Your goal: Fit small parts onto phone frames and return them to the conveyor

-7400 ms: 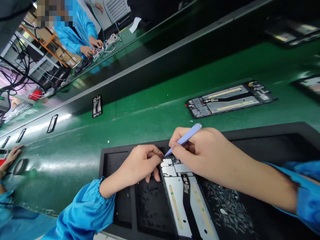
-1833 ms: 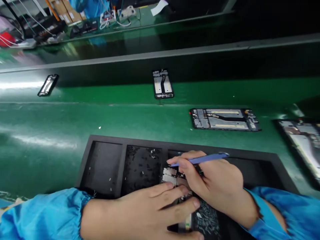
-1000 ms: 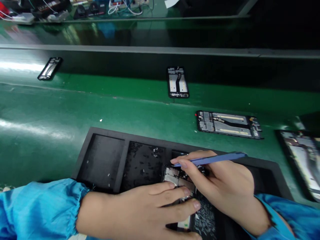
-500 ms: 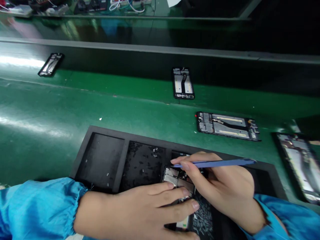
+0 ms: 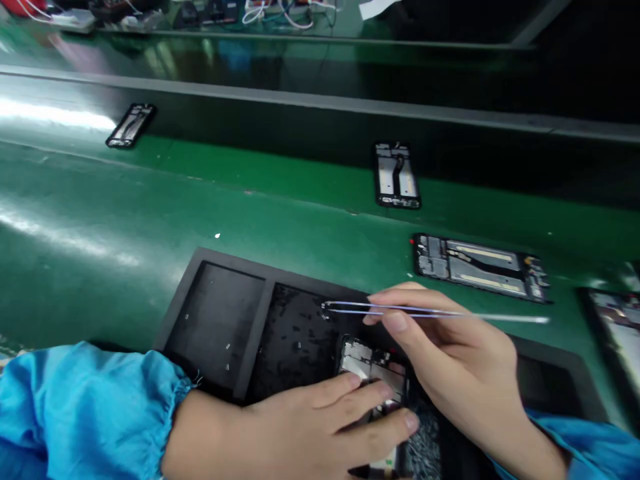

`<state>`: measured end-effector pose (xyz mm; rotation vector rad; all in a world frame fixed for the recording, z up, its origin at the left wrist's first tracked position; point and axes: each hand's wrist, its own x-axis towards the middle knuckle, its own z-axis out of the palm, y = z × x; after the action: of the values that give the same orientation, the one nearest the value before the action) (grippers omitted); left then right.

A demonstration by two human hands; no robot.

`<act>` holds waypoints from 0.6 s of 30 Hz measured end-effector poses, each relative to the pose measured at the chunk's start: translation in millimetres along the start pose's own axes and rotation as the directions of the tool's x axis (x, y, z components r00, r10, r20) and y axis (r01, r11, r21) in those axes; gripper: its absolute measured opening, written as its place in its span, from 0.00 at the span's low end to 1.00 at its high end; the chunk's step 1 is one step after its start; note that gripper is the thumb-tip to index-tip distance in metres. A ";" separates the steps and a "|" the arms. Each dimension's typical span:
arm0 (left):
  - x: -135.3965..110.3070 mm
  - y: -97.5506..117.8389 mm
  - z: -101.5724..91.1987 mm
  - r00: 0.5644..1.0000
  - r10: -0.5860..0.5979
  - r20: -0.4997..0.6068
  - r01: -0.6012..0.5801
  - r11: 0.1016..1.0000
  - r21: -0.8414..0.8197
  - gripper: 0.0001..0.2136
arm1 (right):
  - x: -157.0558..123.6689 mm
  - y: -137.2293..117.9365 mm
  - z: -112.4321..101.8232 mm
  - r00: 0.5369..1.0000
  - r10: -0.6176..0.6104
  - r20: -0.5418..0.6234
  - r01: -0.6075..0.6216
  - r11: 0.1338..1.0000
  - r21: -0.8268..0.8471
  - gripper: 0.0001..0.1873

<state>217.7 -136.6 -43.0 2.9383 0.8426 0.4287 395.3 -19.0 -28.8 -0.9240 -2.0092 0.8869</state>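
Note:
My right hand [image 5: 450, 347] pinches a pair of blue-purple tweezers [image 5: 430, 312]. The tweezer points reach left over the second compartment of the black tray [image 5: 230, 263], at a few tiny silvery parts [image 5: 325, 316]. Whether the points touch a part, I cannot tell. My left hand [image 5: 320, 427] lies across an opened phone body [image 5: 356, 353], fingers spread over its middle and fingertips near its right side. Silvery plates show at the phone's upper end; my fingers cover much of the rest. Beside it, many small pieces [image 5: 425, 433] fill a tray compartment.
Another opened phone [image 5: 480, 267] lies sideways behind the tray. Farther back are phones at centre [image 5: 397, 177] and left [image 5: 131, 125]; one more [image 5: 620, 333] is cut off at right. A raised rail [image 5: 300, 99] runs behind the green bench [image 5: 125, 213], with cables [image 5: 280, 13] beyond.
My right hand has lifted the tweezers off the phone's upper end and turned them leftward to the small parts; their points now show apart. My left hand stays on the phone. The view has shifted.

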 end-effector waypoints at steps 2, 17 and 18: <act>0.5 5.8 6.6 0.999 -0.024 -0.046 0.026 0.999 0.032 0.20 | 4.8 -1.4 4.1 0.994 -0.019 0.110 0.019 1.000 -0.001 0.06; -3.0 5.6 -5.8 0.992 0.128 -0.008 -0.123 0.967 0.224 0.27 | 17.8 0.0 15.7 0.926 -0.174 0.335 0.136 0.982 0.134 0.09; -3.5 6.0 -4.1 0.990 0.136 -0.026 -0.128 0.969 0.210 0.26 | 16.7 -0.7 15.0 0.925 -0.182 0.333 0.149 0.981 0.122 0.09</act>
<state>216.7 -143.6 -39.2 3.2023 0.7399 0.4335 374.8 -9.8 -30.0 -0.5628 -2.2772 1.0958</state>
